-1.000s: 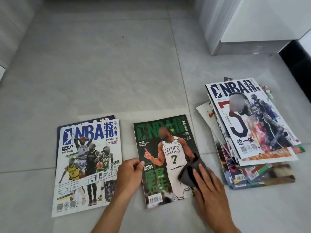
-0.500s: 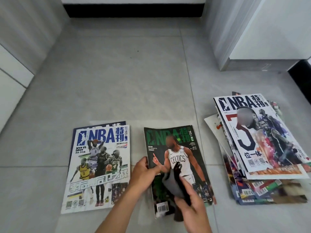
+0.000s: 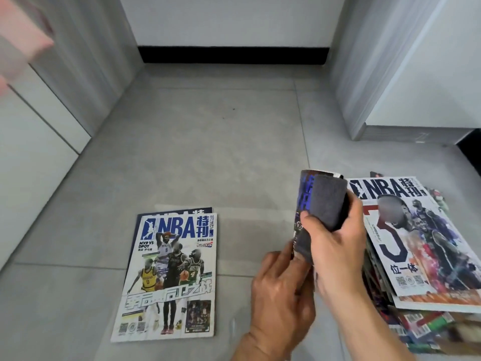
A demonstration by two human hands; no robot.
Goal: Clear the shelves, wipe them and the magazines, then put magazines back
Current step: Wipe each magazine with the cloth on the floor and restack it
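Observation:
A magazine stands upright on edge above the floor, its dark blue back cover facing me. My left hand grips its lower edge. My right hand holds a dark grey cloth folded against the magazine's right side, thumb on the cover. A wiped pile of two NBA magazines lies flat on the floor to the left. A thick, untidy stack of magazines lies to the right, partly hidden behind my right hand.
Grey tiled floor stretches ahead to a black skirting and white wall. White cabinet fronts line the left side. A white unit with a grey base stands at the right. A blurred pink object shows top left.
The green Celtics magazine that lay flat in the middle has been lifted off the floor and turned upright, back cover toward me. My right hand with the cloth rose along with it.

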